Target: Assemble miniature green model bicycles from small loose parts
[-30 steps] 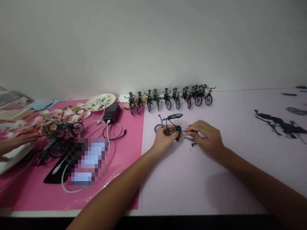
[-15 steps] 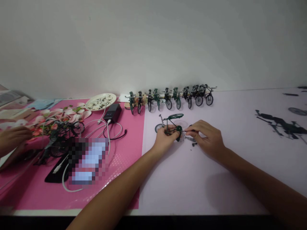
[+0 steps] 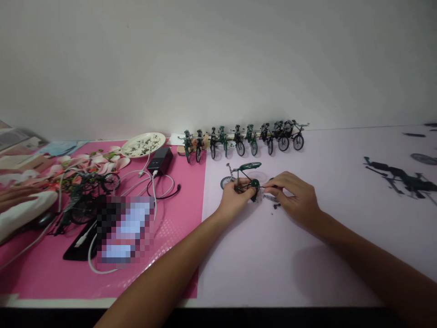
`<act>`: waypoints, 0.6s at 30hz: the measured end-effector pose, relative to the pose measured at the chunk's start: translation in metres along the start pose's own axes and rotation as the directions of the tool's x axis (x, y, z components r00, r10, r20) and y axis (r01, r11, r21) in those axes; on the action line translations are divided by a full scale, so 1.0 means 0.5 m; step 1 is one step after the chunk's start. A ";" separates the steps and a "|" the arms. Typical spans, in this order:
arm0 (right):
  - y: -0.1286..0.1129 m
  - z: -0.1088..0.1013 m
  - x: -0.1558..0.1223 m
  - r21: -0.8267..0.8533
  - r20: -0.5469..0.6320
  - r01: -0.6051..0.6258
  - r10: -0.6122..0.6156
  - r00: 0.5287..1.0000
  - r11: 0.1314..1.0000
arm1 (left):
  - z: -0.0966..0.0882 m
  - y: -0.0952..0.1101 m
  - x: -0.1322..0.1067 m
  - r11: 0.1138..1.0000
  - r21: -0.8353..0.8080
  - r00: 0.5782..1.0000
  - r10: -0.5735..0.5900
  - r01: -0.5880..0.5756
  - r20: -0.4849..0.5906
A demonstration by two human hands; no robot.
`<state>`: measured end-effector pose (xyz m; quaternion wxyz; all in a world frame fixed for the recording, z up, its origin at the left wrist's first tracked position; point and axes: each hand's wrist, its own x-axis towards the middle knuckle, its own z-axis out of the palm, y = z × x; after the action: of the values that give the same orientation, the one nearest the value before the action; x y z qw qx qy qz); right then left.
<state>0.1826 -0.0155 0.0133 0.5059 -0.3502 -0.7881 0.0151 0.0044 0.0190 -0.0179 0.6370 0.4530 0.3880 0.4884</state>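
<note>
A green model bicycle [image 3: 250,166], its rear wheel not visible on the frame, is pinched in the fingers of my left hand [image 3: 235,197]. My right hand [image 3: 297,196] is closed on a thin dark screwdriver-like tool [image 3: 261,187]. Its tip points at the round green chain guard [image 3: 255,182] of the bicycle; whether they touch I cannot tell. Small loose parts [image 3: 271,198], grey and black, lie on the pale table between my hands, partly behind my right fingers.
Several finished model bicycles [image 3: 253,145] stand along the wall. Dark bicycle parts [image 3: 392,172] lie at right. Leftward are a phone [image 3: 128,230], a power bank [image 3: 160,160], cables, a plate [image 3: 127,153], petals and more model bicycles [image 3: 85,200]. Another person's hand [image 3: 13,198] rests on a white cloth.
At the far left, the other person's hand has shifted and a white cloth now shows beneath it. My own hands and the bicycle look nearly unmoved.
</note>
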 end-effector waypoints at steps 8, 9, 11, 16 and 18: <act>0.001 -0.002 0.004 -0.035 0.009 0.073 -0.072 0.997 0.997 | 0.001 0.002 -0.002 1.000 -0.004 1.000 -0.001 0.001 0.001; 0.001 -0.003 0.005 -0.034 0.017 0.073 -0.072 0.997 0.997 | 0.001 0.002 -0.002 1.000 -0.002 1.000 0.001 -0.001 -0.001; 0.002 -0.006 0.007 -0.032 0.038 0.071 -0.070 0.997 0.997 | 0.001 -0.001 -0.001 1.000 0.012 1.000 0.013 -0.013 -0.010; 0.003 -0.016 0.014 -0.038 0.114 0.075 -0.070 0.991 0.996 | -0.001 -0.012 0.004 0.994 0.078 0.997 0.073 -0.070 -0.037; 0.004 -0.018 0.016 -0.052 0.141 0.074 -0.066 0.988 0.996 | -0.001 -0.014 0.005 0.991 0.101 0.995 0.096 -0.091 -0.041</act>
<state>0.1889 -0.0126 0.0230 0.4399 -0.3347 -0.8334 -0.0012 0.0065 0.0206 -0.0246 0.5811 0.4905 0.4046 0.5080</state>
